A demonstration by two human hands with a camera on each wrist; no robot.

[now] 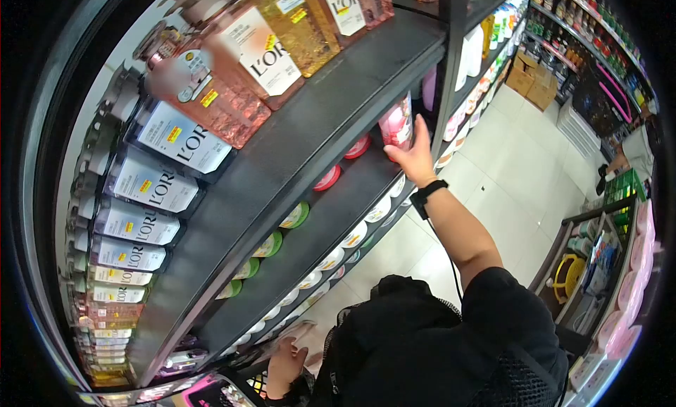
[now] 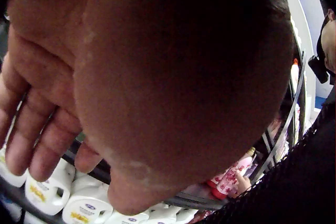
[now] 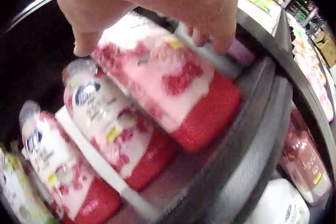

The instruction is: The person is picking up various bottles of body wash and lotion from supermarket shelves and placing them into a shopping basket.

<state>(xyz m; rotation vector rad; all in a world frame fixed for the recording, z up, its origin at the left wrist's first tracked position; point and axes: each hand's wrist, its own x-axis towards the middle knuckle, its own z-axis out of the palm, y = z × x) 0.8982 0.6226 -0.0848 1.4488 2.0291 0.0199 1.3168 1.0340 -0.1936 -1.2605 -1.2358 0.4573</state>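
My right hand [image 1: 414, 157] reaches into a dark shelf and grips a pink-and-red bottle [image 1: 398, 122] with a floral print. In the right wrist view, the thumb lies along one side of this bottle [image 3: 168, 79] and the fingertips [image 3: 202, 35] bend round the other; its red base is at the shelf's front edge. Beside it stand two similar bottles [image 3: 107, 113], with a white strip between them. My left hand [image 1: 287, 365] is low by my body, fingers loosely extended and holding nothing. It fills much of the left wrist view, palm and fingers [image 2: 42, 145] showing.
Large pump bottles [image 1: 260, 51] line the shelf above. Red and green round-based containers [image 1: 296, 215] sit further along the lower shelf, with white jugs [image 2: 86, 203] beneath. A display cart [image 1: 570, 273] stands at right on the tiled floor [image 1: 503, 160]; another person [image 1: 637, 153] is beyond it.
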